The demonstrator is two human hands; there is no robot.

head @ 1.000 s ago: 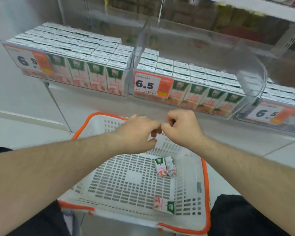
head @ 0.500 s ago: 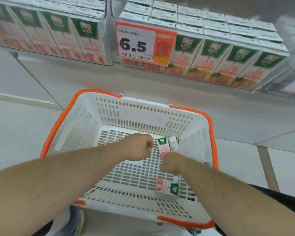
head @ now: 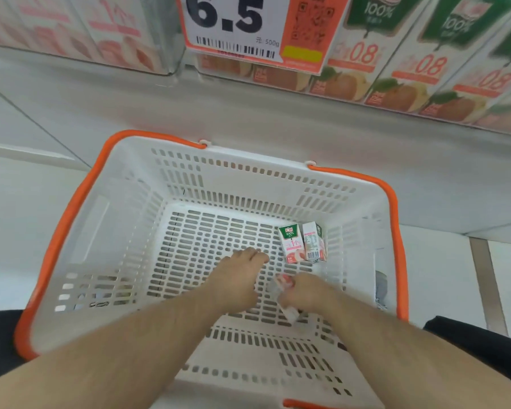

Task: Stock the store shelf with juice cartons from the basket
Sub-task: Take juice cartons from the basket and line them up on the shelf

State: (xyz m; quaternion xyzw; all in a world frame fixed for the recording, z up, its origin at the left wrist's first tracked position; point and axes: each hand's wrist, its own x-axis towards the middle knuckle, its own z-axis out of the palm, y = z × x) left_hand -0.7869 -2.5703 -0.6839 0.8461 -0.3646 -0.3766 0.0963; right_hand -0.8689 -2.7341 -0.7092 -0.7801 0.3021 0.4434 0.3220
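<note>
Both my hands are down inside the white basket (head: 124, 228) with the orange rim. My right hand (head: 304, 293) is curled around a small juice carton (head: 284, 283) that lies near the middle of the basket floor; only its pink end and a white corner peek out from my fingers. My left hand (head: 239, 278) is just beside it, over the basket floor. Its fingers point forward and look loose, and I see nothing in it. Two more cartons (head: 303, 245) lie side by side on the basket floor, close to the basket's right wall and a little past my right hand. One shows a green top with a pink picture, and the other shows its side with small print. Beyond the far edge of the basket is the store shelf (head: 248, 93). Big juice cartons (head: 410, 69) stand in a row on it, with green tops and fruit pictures. A price tag (head: 257, 28) that says 6.5 hangs on the front of the shelf, above the basket.
</note>
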